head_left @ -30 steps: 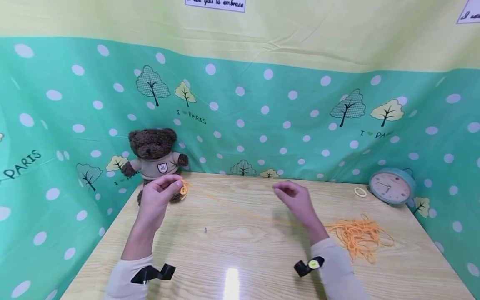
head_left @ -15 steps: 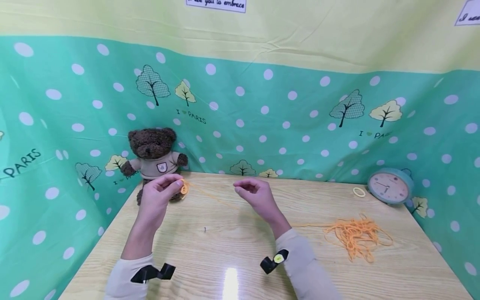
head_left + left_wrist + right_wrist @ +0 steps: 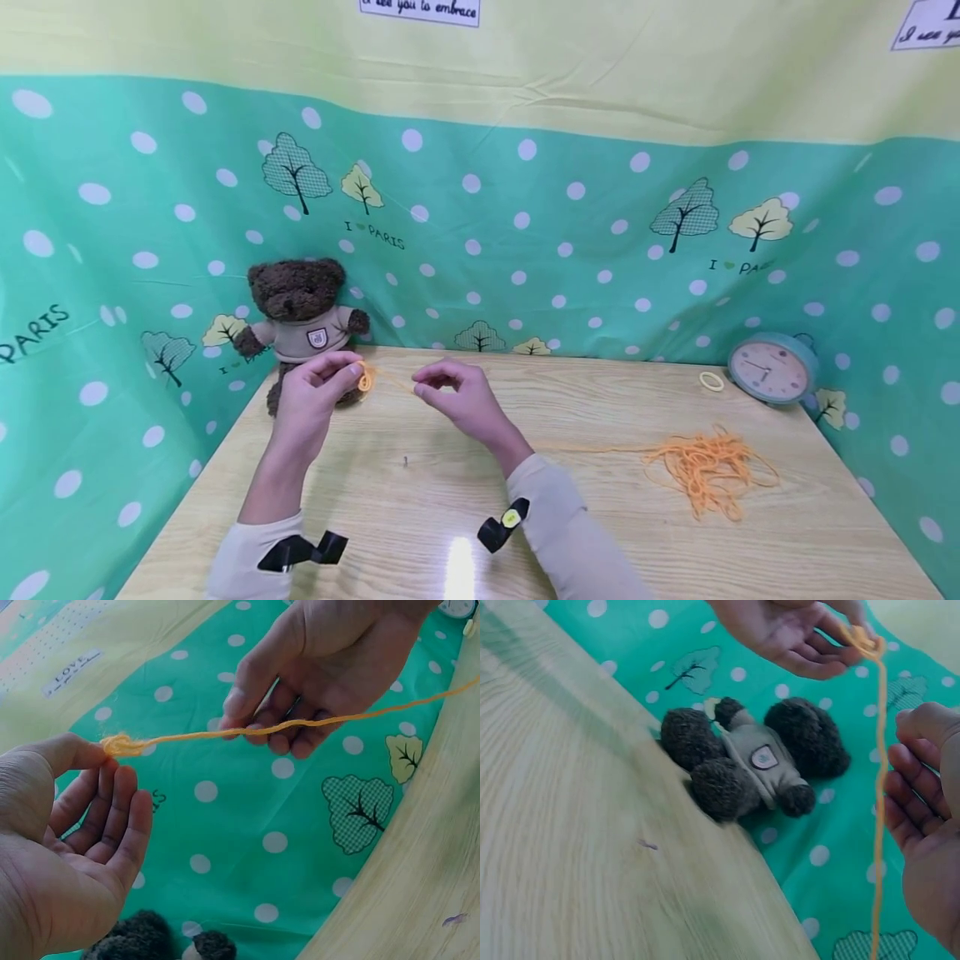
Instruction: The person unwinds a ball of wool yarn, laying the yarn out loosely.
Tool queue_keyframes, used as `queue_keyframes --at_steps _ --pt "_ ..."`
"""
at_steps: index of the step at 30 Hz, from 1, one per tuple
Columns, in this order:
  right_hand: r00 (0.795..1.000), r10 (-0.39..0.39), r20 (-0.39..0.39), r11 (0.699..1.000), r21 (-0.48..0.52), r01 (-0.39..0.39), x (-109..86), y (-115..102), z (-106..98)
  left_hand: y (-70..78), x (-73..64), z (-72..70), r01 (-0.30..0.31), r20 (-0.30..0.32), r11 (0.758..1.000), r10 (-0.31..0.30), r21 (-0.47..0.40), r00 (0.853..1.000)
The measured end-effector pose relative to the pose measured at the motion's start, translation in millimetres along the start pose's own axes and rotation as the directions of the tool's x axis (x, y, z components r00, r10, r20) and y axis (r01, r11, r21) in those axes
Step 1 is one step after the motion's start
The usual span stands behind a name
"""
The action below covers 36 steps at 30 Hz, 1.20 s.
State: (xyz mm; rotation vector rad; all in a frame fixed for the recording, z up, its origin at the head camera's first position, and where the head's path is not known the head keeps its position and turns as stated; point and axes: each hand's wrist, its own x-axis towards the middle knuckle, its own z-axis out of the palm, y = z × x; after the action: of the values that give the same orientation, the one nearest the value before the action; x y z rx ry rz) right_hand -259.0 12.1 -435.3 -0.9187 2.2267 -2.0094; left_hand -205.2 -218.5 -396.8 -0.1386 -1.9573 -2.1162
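My left hand (image 3: 311, 404) pinches a small wound bundle of orange yarn (image 3: 121, 745) between thumb and fingertips, in front of the teddy bear. From that bundle a single strand (image 3: 191, 736) runs off to the right. My right hand (image 3: 467, 402) is raised close to the left one, its fingers loosely bent. In the left wrist view the strand crosses its fingers; in the right wrist view it passes by the fingertips, with the thumb apart from them. A loose tangle of the same yarn (image 3: 708, 471) lies on the right of the table, joined by the trailing strand.
A brown teddy bear (image 3: 300, 329) in a grey top sits at the table's back left. A round teal clock (image 3: 772, 369) stands at the back right, beside a pale ring (image 3: 711, 381). One tiny dark scrap (image 3: 406, 461) lies on the wooden table (image 3: 600, 517). Patterned green cloth (image 3: 480, 283) hangs behind.
My right hand has moved left along the strand, from mid-right to near the left hand. The left hand keeps its pinch on the yarn bundle, nearly still. The view has shifted slightly.
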Motion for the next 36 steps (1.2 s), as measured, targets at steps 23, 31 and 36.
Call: queue_keyframes --at_steps 23,31,36 --pt "0.998 -0.007 -0.069 0.998 -0.056 0.003 -7.1 -3 -21 1.9 -0.1 -1.9 -0.03 0.008 0.998 0.03 -0.047 1.0" --pt "0.992 -0.003 -0.125 0.996 -0.087 -0.008 -14.1 -5 -41 1.0 0.3 -3.5 -0.039 0.043 0.996 0.042 -0.078 0.998" --pt "0.991 0.026 -0.129 0.995 -0.096 -0.039 -19.9 0 -48 -0.1 0.9 -1.4 -0.05 0.054 0.992 0.056 -0.112 0.997"
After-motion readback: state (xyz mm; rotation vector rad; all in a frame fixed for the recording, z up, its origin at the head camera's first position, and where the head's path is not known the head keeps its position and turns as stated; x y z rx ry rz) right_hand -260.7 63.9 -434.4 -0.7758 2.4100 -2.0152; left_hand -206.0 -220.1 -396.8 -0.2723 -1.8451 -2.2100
